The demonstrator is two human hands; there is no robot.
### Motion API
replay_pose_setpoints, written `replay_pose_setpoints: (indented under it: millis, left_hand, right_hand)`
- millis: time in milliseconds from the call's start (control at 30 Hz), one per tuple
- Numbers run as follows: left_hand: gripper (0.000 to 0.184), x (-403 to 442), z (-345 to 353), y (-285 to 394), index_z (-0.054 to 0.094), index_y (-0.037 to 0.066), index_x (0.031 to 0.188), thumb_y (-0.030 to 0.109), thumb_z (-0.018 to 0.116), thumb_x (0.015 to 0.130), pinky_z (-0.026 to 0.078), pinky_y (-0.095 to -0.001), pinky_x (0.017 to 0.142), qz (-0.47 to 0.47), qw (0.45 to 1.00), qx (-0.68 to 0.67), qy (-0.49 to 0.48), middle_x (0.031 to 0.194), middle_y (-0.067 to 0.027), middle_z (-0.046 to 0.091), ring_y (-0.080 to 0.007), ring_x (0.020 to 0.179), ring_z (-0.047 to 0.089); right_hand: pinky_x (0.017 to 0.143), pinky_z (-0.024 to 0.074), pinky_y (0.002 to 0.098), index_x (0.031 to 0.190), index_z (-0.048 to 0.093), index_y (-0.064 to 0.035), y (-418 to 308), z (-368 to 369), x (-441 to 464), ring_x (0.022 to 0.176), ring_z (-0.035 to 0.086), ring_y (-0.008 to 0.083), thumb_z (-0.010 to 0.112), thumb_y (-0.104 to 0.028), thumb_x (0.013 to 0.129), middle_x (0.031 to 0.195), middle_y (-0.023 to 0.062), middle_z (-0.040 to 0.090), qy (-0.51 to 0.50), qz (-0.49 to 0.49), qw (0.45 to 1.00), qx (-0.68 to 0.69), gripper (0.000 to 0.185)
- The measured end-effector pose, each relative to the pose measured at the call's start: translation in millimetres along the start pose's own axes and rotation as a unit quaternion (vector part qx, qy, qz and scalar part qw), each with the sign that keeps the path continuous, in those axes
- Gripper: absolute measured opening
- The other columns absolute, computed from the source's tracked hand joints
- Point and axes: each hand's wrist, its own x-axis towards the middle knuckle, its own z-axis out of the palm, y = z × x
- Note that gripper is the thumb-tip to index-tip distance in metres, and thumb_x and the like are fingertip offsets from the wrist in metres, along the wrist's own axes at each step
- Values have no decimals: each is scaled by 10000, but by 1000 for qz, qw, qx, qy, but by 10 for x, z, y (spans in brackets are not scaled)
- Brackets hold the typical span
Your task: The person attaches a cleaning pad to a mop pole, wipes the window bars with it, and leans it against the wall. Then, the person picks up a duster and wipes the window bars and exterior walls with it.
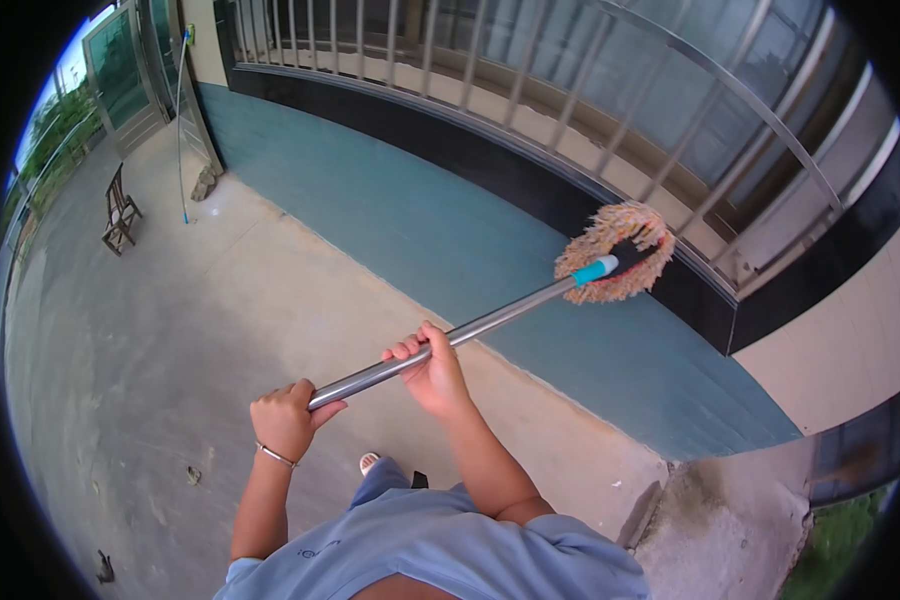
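The left hand [288,415] and right hand [432,370] each have a grip clamped round the mop [500,318], whose head [590,246] is right of centre, near the railing [730,82]. Well-spaced hands and even pressure should steer it best.

One view, head-worn: looks forward and steeply down, round wide-angle, dark corners. Mop [510,310] mid-view, close range, seen from above. Wearer's shirt [440,545] nearest, below mop, bottom edge. Wall [370,190] beyond mop, running obliquely. Chair [122,214] well off, upper left of mop.
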Motion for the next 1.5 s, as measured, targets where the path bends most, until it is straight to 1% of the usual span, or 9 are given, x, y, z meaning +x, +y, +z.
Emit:
replay_pose_setpoints:
  millis: [233, 467, 600, 833, 1033, 1133, 1300, 1400, 1500]
  left_hand:
    - [466, 114, -310, -1160, 507, 84, 609, 517, 678, 644, 403, -357, 435, -134, 989, 66, 0, 513, -86, 522, -293, 467, 526]
    - [478, -68, -155, -1424, 481, 89, 606, 524, 670, 668, 394, -360, 407, -187, 977, 97, 14, 510, -89, 523, -292, 448, 530]
    - [483, -170, -8, -1538, 495, 80, 601, 526, 657, 694, 404, -368, 410, -209, 976, 61, -7, 518, -105, 536, -311, 446, 535]
    - [446, 4, 300, -1613, 559, 40, 610, 457, 683, 708, 398, -395, 431, -113, 985, -121, -45, 503, -148, 518, -335, 450, 515]
    - [441, 61, 1054, -686, 576, 19, 610, 429, 687, 727, 400, -397, 443, -52, 946, -272, -169, 512, -172, 521, -338, 451, 514]
    - [409, -72, 1375, -76, 554, -15, 605, 344, 684, 751, 378, -384, 432, -1, 922, -348, -167, 486, -178, 486, -306, 416, 471]
    - [373, -345, 1628, 1225, 538, -24, 594, 276, 662, 778, 342, -335, 416, 5, 864, -458, -211, 455, -117, 446, -183, 402, 413]
    - [350, -746, 1863, 1910, 565, -9, 611, 285, 665, 773, 372, -337, 427, -8, 828, -510, -232, 483, -135, 480, -212, 411, 453]
    - [330, -1093, 2201, 2735, 530, -8, 614, 248, 636, 794, 352, -316, 419, -17, 799, -549, -244, 464, -95, 431, -146, 420, 414]
  right_hand:
    - [746, 466, 412, 724, 396, -117, 1131, 655, 1048, 614, 491, 171, 505, -204, 858, 575, 5, 417, -29, 121, 992, -25, 194]
    - [679, 472, 405, 719, 399, -126, 1629, 714, 1533, 572, 485, 165, 541, -225, 839, 575, 5, 424, 4, 198, 978, -68, 211]
    - [669, 476, 404, 728, 399, -122, 1722, 666, 1507, 567, 487, 171, 553, -228, 835, 574, 9, 423, 51, 191, 976, -88, 216]
    - [696, 512, 437, 792, 436, -65, 1300, 449, 1144, 630, 531, 214, 552, -182, 837, 660, 63, 482, 83, 47, 991, -96, 171]
    - [676, 533, 435, 842, 458, -19, 274, -192, 511, 636, 556, 230, 558, -151, 830, 682, 86, 502, 192, -86, 969, -132, 166]
    - [632, 540, 418, 846, 460, -6, -159, -545, 94, 605, 561, 229, 560, -148, 827, 677, 93, 510, 241, -150, 945, -161, 174]
    - [495, 514, 338, 809, 468, 12, -1042, -947, -741, 519, 566, 204, 564, -152, 816, 635, 90, 530, 317, -245, 886, -232, 190]
    - [499, 507, 317, 801, 482, 11, -1445, -1228, -1358, 533, 580, 208, 558, -147, 825, 628, 92, 536, 290, -268, 851, -347, 177]
    - [479, 481, 294, 837, 435, 7, -1958, -1422, -1875, 523, 581, 189, 544, -124, 831, 611, 86, 538, 282, -279, 831, -390, 170]
